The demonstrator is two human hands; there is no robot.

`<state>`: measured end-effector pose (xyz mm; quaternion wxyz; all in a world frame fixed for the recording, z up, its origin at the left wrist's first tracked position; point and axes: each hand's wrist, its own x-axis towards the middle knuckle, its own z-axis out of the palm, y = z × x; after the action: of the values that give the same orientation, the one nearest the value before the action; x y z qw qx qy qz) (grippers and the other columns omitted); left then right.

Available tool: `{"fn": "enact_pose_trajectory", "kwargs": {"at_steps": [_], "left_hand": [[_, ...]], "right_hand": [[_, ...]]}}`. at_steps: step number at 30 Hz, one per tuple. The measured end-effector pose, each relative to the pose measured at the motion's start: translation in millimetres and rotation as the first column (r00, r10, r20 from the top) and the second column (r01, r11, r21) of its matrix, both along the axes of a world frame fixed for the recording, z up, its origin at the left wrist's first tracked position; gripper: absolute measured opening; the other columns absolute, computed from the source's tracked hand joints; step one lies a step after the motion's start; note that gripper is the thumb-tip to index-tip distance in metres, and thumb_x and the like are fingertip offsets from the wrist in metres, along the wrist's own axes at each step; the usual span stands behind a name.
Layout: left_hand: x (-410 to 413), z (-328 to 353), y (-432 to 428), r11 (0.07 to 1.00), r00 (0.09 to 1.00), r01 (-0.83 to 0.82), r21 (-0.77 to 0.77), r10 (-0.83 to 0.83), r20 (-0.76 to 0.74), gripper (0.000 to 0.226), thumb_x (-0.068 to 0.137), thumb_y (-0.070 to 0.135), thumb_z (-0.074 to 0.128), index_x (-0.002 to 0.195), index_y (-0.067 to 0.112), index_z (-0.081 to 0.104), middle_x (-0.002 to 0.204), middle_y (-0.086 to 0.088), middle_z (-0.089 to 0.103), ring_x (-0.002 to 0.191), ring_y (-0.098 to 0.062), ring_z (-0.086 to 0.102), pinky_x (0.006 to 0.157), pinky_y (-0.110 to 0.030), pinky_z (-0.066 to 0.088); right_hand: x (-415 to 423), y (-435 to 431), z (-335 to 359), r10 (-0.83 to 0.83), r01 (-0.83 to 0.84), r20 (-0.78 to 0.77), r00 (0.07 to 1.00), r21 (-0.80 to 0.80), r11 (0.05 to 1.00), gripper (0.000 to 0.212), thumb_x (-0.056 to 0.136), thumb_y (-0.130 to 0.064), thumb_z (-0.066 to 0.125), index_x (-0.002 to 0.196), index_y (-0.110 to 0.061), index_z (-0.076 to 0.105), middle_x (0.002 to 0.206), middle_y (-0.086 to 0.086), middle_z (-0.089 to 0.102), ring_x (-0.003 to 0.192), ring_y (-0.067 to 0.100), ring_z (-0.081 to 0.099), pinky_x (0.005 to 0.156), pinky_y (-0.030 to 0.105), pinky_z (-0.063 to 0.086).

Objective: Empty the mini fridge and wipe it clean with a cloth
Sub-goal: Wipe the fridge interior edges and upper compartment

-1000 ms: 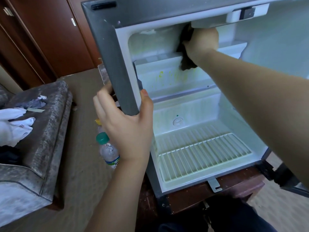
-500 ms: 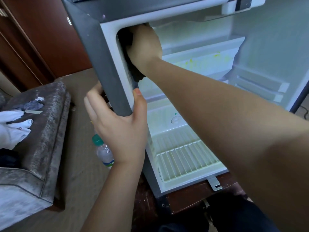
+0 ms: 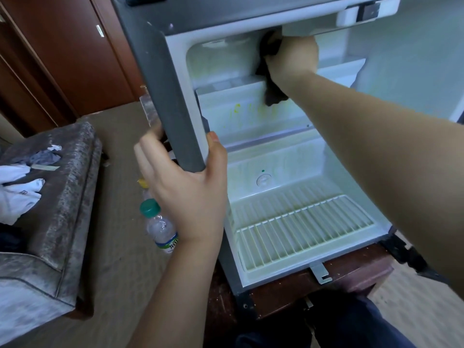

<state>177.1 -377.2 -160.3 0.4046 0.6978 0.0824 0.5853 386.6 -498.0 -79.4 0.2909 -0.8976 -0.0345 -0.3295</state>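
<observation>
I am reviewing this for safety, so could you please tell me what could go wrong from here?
1. The right hand holds the cloth up high; its hanging end could smear the yellow stains on the tray below.
2. The bottle stands on the floor beside the left hand; an elbow might tip it.
3. Hard wiping may shift the fridge on its stand.

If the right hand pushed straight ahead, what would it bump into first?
Probably the back wall of the fridge, near the top. The right hand points deep inside, gripping the cloth, which leads the way. Depth is unclear, so the cloth may already touch the wall.
</observation>
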Motion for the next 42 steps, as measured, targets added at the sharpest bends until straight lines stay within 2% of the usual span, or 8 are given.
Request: {"fn": "enact_pose_trajectory", "kwargs": {"at_steps": [6,11,17,20,24,31,36,42], "left_hand": [[0.5,-1.7,1.3,1.0,1.0,-0.004,0.025,0.004,0.01,0.043,0.078,0.024,0.067,0.112,0.0,0.054,0.103,0.0,0.048,0.09,0.021,0.04,0.078,0.0,0.027],[1.3,-2.7,1.5,1.0,1.0,-0.025,0.017,0.025,0.001,0.042,0.079,0.026,0.066,0.111,0.001,0.054,0.103,0.001,0.05,0.087,0.017,0.04,0.079,-0.003,0.029],[0.0,-0.2,1.1,0.999,1.0,-0.03,0.013,0.03,0.001,0.041,0.079,0.026,0.066,0.108,0.0,0.053,0.1,0.001,0.047,0.088,0.017,0.04,0.078,-0.004,0.029],[0.2,-0.5,0.2,1.0,1.0,-0.021,0.021,0.021,0.002,0.041,0.079,0.026,0.066,0.109,0.0,0.053,0.101,0.0,0.047,0.088,0.016,0.041,0.077,-0.003,0.029],[-0.2,0.0,-0.2,0.999,0.999,-0.033,0.03,0.033,0.003,0.041,0.079,0.024,0.067,0.109,-0.001,0.053,0.1,-0.001,0.048,0.087,0.018,0.039,0.076,-0.001,0.029],[0.3,-0.5,1.2,0.998,0.999,-0.038,0.04,0.038,-0.007,0.042,0.079,0.025,0.066,0.108,-0.003,0.053,0.099,-0.001,0.047,0.086,0.015,0.039,0.076,-0.001,0.028],[1.0,-0.1,2.2,0.999,0.999,-0.033,0.031,0.032,0.006,0.041,0.08,0.025,0.067,0.105,-0.004,0.053,0.098,-0.003,0.047,0.084,-0.001,0.038,0.076,-0.004,0.03],[1.4,0.4,1.9,0.999,0.999,-0.032,0.032,0.032,0.009,0.041,0.08,0.024,0.067,0.105,-0.006,0.053,0.097,-0.005,0.048,0.087,-0.001,0.037,0.078,-0.004,0.03]], "right_hand": [[-34.6,80.5,2.8,0.318,-0.311,0.015,0.948,-0.174,0.934,0.028,0.089,-0.017,0.052,0.111,-0.022,0.069,0.121,0.005,0.058,0.1,0.022,0.06,0.074,0.025,0.042],[-42.2,98.5,7.8,0.317,-0.319,-0.058,0.947,-0.294,0.901,0.028,0.088,-0.011,0.046,0.112,-0.012,0.061,0.132,0.006,0.045,0.088,0.022,0.055,0.068,0.029,0.04],[-47.1,83.4,-7.9,0.384,-0.367,-0.039,0.923,-0.396,0.842,0.038,0.095,-0.031,0.038,0.126,-0.021,0.058,0.148,0.005,0.029,0.123,0.023,0.045,0.084,0.036,0.047],[-44.7,76.8,-20.2,0.412,-0.384,-0.019,0.911,-0.4,0.832,0.05,0.097,-0.036,0.033,0.147,-0.028,0.035,0.153,0.006,0.021,0.134,0.022,0.034,0.095,0.034,0.042],[-43.9,79.4,-11.1,0.387,-0.375,-0.057,0.92,-0.406,0.833,0.059,0.097,-0.037,0.033,0.153,-0.027,0.019,0.154,0.008,0.017,0.134,0.025,0.033,0.095,0.04,0.045],[-40.9,62.6,-15.2,0.384,-0.365,-0.032,0.923,-0.394,0.844,0.047,0.099,-0.035,0.034,0.146,-0.032,0.036,0.151,0.004,0.025,0.131,0.022,0.037,0.092,0.034,0.042],[-25.7,15.3,-21.1,0.255,-0.247,-0.018,0.967,-0.323,0.914,0.049,0.098,-0.035,0.035,0.147,-0.031,0.035,0.153,0.007,0.024,0.127,0.03,0.042,0.095,0.038,0.041],[-3.4,-42.2,-24.2,0.061,-0.073,-0.072,0.996,-0.18,0.981,0.053,0.096,-0.031,0.035,0.149,-0.026,0.032,0.15,0.013,0.025,0.121,0.038,0.045,0.097,0.041,0.042]]}}
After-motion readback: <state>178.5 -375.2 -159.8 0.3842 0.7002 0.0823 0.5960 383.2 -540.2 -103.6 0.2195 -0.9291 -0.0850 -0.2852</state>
